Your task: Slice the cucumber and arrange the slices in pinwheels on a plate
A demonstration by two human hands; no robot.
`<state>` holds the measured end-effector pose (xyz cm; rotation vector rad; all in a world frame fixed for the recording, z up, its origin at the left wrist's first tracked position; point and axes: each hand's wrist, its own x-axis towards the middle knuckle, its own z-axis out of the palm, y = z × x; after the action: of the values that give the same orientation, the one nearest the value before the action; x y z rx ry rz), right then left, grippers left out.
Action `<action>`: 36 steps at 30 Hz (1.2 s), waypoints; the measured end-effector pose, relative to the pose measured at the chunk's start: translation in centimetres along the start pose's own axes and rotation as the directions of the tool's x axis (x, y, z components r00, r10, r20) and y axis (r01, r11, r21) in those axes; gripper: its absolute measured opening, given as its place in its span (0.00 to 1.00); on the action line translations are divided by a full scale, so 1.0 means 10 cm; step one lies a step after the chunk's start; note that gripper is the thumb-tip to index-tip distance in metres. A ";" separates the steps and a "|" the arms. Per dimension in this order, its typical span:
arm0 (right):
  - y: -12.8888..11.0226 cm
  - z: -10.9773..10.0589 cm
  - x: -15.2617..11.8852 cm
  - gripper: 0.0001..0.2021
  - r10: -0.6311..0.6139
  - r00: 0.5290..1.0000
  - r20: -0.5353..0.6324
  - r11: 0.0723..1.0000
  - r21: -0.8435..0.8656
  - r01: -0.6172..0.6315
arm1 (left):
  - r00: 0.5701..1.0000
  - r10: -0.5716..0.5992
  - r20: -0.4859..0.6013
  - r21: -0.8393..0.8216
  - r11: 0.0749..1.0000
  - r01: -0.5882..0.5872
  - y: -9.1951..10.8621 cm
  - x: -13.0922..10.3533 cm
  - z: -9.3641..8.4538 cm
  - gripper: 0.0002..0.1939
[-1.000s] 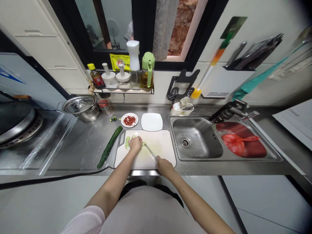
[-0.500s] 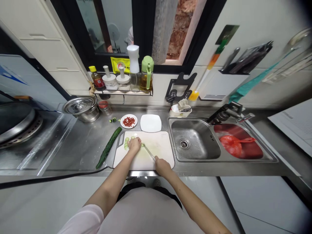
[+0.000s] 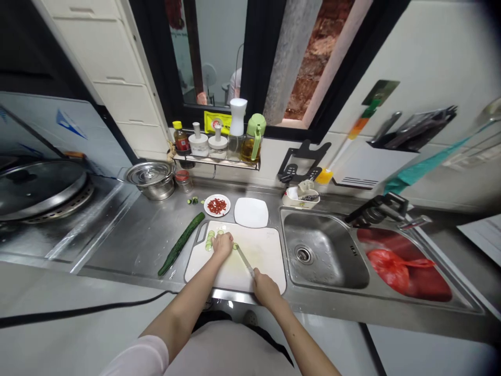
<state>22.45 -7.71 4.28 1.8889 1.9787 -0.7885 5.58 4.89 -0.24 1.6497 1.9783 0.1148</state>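
My right hand [image 3: 267,289] is closed around the handle of a knife [image 3: 245,260], its blade slanting up and left over the white cutting board [image 3: 266,256]. Left of the blade tip, my left hand [image 3: 223,244] has its fingers curled down on a piece of cucumber [image 3: 235,246]; only a pale green cut end shows beside the fingertips. Several cucumber slices [image 3: 210,240] lie on the board left of that hand. A long whole cucumber [image 3: 181,245] rests on the steel counter, left of the board.
Behind the board stand a plate of chopped red pieces [image 3: 208,210] and a white square plate [image 3: 251,212]. Green scraps [image 3: 192,200] lie near a lidded pot [image 3: 151,180]. To the right is a sink [image 3: 324,250], with a red bag [image 3: 389,269] in its second basin.
The camera view has tilted and shifted, so the counter appears lower and farther right. Both hands and the knife keep nearly the same place on the board.
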 end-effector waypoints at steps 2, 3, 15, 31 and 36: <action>-0.02 -0.01 0.02 0.16 0.001 1.000 0.001 1.000 0.005 -0.001 | 1.000 0.000 -0.003 -0.006 1.000 0.000 0.01 -0.01 -0.01 0.07; -0.03 -0.02 0.03 0.16 0.001 1.000 0.002 1.000 0.008 -0.001 | 1.000 -0.001 -0.005 -0.008 1.000 0.001 0.01 -0.01 -0.01 0.07; 0.04 -0.02 -0.20 0.15 0.029 0.999 0.032 0.999 -0.021 -0.028 | 0.999 0.036 -0.038 -0.001 0.999 -0.036 0.01 -0.07 -0.03 0.09; 0.34 -0.07 0.00 0.15 0.126 0.987 -0.097 0.985 0.131 -0.113 | 0.991 0.123 -0.056 0.028 0.992 -0.122 0.04 -0.25 0.01 0.09; 0.35 -0.07 0.05 0.15 0.140 0.985 -0.098 0.983 0.131 -0.126 | 0.991 0.132 -0.037 0.012 0.991 -0.131 0.08 -0.25 0.01 0.09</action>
<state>25.91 -6.88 3.93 2.1526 1.8788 -0.8053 6.56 2.68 0.88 1.7965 1.8995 0.1872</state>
